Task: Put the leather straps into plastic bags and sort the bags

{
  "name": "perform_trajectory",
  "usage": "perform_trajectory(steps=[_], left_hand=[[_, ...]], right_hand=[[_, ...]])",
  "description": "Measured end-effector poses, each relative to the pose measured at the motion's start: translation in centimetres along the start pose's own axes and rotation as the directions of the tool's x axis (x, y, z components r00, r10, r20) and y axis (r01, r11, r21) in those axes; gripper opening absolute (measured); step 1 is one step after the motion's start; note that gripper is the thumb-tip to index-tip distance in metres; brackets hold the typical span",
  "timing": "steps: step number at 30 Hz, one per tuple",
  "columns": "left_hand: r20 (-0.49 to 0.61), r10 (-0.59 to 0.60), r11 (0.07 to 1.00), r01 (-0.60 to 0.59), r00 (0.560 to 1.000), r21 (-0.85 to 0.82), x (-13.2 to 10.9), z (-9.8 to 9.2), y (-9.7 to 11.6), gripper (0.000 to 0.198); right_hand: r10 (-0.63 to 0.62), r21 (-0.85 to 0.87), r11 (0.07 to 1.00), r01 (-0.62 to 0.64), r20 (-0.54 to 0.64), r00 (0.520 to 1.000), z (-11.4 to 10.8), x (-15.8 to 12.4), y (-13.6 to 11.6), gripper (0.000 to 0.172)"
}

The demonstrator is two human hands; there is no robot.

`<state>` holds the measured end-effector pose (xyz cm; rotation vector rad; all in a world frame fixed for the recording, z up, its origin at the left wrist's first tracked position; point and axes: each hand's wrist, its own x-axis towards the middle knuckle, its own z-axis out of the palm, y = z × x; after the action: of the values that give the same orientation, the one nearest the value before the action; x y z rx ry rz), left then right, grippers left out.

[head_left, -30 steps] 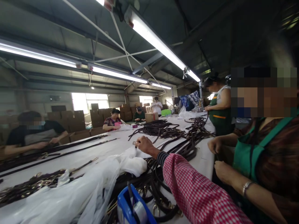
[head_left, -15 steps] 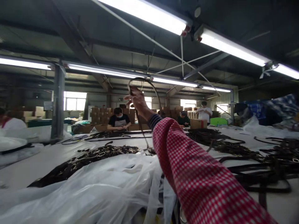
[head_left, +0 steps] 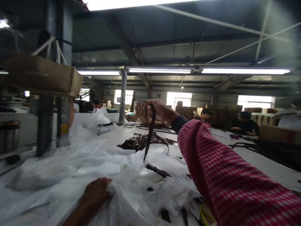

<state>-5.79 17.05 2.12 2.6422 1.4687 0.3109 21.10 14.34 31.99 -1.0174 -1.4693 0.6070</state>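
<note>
My right hand [head_left: 156, 108], in a red-and-white checked sleeve with a striped cuff, is raised ahead of me. It is closed round a dark brown strap [head_left: 150, 135] that hangs down toward the plastic. Low on the left my left hand [head_left: 98, 190] is closed at the edge of a crumpled clear plastic bag [head_left: 131, 191]; its fingertips are hidden. Another dark strap piece [head_left: 157, 170] lies on the plastic under the hanging one. Beyond, a heap of dark straps with metal fittings [head_left: 137, 142] lies on the white table [head_left: 108, 135].
More plastic sheeting [head_left: 63, 166] spreads over the left side. A steel post [head_left: 63, 106] stands there, with a brown paper bag [head_left: 42, 75] hung on it. To the right lie more dark straps [head_left: 277, 155] and a cardboard box [head_left: 279, 134]. Several people work farther back.
My view has turned left, bringing the post and paper bag into sight. The strap, looped above my right hand before, now hangs below it. My left hand has come into view on the plastic.
</note>
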Motion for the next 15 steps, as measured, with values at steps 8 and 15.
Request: perform_trajectory(steps=[8, 15], left_hand=[[-0.046, -0.004, 0.998, 0.001, 0.999, -0.062, 0.8, 0.0, 0.3, 0.025], [-0.070, 0.008, 0.998, -0.012, 0.998, -0.055, 0.2, 0.0, 0.1, 0.022]], right_hand=[[-0.202, -0.150, 0.966, 0.209, 0.064, 0.977, -3.6, 1.3, -6.4, 0.007], [-0.383, -0.808, 0.557, 0.192, -0.045, 0.923, -5.3, 1.1, -7.3, 0.030]])
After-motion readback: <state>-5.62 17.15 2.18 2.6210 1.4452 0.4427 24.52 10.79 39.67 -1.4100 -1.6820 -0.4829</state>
